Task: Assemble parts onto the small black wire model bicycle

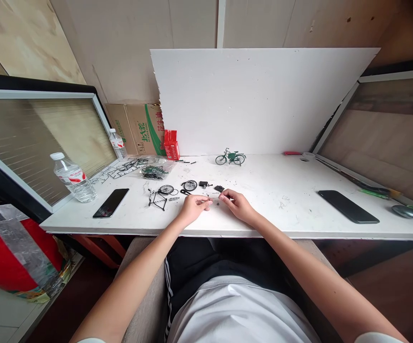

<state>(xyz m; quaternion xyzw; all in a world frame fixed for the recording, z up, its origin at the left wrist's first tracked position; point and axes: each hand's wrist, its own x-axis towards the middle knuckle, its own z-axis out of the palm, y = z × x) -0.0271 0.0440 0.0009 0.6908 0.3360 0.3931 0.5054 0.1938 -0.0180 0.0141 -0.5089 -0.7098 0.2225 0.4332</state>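
Note:
My left hand [195, 208] and my right hand [237, 204] face each other just above the table near its front edge. Both have their fingertips pinched together. A thin, tiny part [214, 197] shows between them, too small to name. Left of my hands lie model bicycle pieces: a black frame [158, 200], one spoked wheel [166, 189] and another wheel [190, 185]. Small black parts [203, 184] sit just beyond my hands, with a dark piece [219, 188] near my right fingertips. A finished-looking green model bicycle [231, 157] stands upright farther back.
On the left are a phone [111, 203], a water bottle [73, 177], black sprues [127, 167] and a plastic bag of green parts [155, 170]. A red box [171, 144] stands by the white backboard [263, 95]. To the right lie a dark phone [348, 206] and a mouse [405, 211].

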